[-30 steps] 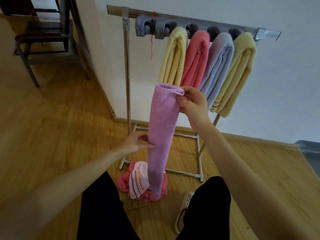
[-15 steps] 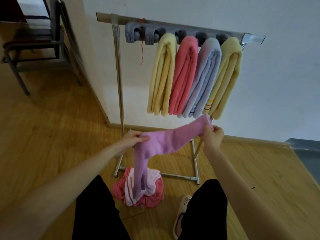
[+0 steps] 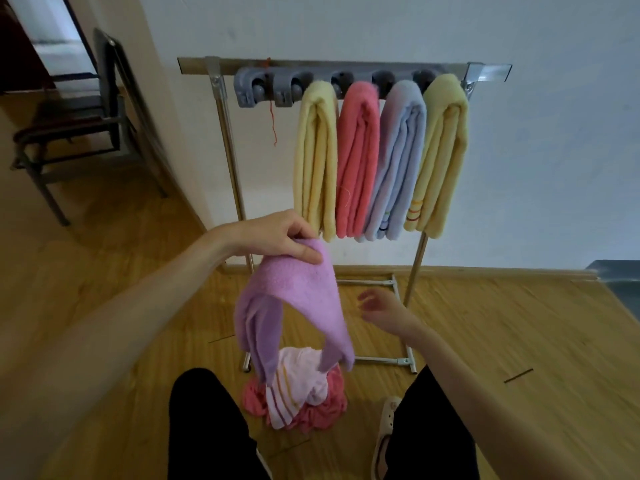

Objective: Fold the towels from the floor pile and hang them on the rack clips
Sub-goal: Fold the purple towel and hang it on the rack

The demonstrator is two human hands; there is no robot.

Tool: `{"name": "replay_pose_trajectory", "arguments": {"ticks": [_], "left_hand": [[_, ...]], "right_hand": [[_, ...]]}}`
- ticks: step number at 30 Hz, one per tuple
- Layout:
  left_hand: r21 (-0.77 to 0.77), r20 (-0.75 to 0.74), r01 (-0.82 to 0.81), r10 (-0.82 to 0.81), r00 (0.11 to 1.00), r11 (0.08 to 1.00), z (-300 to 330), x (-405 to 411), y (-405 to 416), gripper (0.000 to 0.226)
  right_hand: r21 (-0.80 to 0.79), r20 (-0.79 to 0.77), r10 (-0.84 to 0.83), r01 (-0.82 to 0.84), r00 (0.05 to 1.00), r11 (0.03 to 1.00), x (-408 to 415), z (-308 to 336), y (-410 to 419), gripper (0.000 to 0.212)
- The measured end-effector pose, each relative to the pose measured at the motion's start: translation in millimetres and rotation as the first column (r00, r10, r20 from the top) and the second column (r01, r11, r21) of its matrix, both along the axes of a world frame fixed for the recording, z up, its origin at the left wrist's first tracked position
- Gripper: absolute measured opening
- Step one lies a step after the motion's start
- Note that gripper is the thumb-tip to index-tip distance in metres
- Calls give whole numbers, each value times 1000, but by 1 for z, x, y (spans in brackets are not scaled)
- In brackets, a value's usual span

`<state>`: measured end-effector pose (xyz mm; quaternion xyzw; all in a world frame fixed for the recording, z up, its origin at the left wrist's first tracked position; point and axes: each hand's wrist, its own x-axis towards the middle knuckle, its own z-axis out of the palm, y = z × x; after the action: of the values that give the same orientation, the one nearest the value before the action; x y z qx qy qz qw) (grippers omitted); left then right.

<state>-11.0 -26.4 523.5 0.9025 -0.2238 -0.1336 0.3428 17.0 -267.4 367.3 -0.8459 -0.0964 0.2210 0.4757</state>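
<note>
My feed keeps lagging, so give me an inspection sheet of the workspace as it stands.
Surface: wooden floor, bare around the pile.
Job's things: purple towel draped from the left hand; four folded towels hang on the rack; two grey clips at its left end are free; floor pile remains.
Clutter: red thread dangling from the clips.
Grips: left hand pinches the purple towel's top; right hand open, holding nothing.
Cables: nothing seen.
Surroundings: dark chair at left, white wall behind.
</note>
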Motion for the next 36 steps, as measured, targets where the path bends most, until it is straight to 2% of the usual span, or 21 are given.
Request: {"name": "replay_pose_trajectory", "arguments": {"ticks": [2, 4, 7, 11, 16, 19, 21, 23, 25, 27, 31, 34, 36], "left_hand": [[45, -9, 36, -36, 999, 998, 2, -2, -3, 42], [62, -22, 41, -40, 999, 997, 0, -4, -3, 45], [74, -35, 33, -30, 999, 997, -1, -8, -1, 36], [27, -69, -17, 18, 997, 1000, 0, -16, 5, 18], [-26, -105, -99, 95, 990, 995, -4, -22, 24, 20], [-43, -122, -139, 133, 984, 989, -9, -26, 39, 25], [-86, -123, -175, 164, 979, 981, -7, -28, 48, 27], [-192, -199, -212, 173, 965, 958, 0, -29, 59, 37], [-198, -195, -176, 137, 971, 964, 11, -27, 67, 35], [-54, -86, -103, 98, 991, 993, 24, -22, 71, 22], [218, 59, -100, 89, 994, 971, 46, -7, 73, 29], [299, 195, -193, 139, 971, 935, 57, 4, 77, 29], [279, 304, -266, 178, 936, 923, 63, 11, 79, 35]], "right_hand": [[373, -24, 90, -74, 996, 925, -5, 20, 7, 45], [511, 3, 258, -223, 966, 830, -11, 40, 13, 58], [529, 93, 401, -386, 911, 755, -19, 61, 28, 51], [474, 113, 366, -374, 924, 798, -18, 69, 41, 20], [497, 119, 389, -394, 914, 773, -10, 85, 33, 7], [428, 162, 375, -407, 913, 807, 1, 97, 23, 15], [416, 163, 317, -356, 934, 837, 7, 102, 17, 18], [376, 189, 260, -314, 947, 872, 13, 111, 14, 15], [312, 246, 259, -329, 934, 891, 20, 122, 16, 12], [208, 328, 341, -420, 881, 884, 26, 138, 24, 22], [-145, 477, 574, -585, 666, 798, 33, 180, 48, 35], [-414, 426, 725, -596, 541, 688, 41, 204, 71, 41], [-512, 433, 726, -517, 534, 686, 51, 214, 85, 45]]}}
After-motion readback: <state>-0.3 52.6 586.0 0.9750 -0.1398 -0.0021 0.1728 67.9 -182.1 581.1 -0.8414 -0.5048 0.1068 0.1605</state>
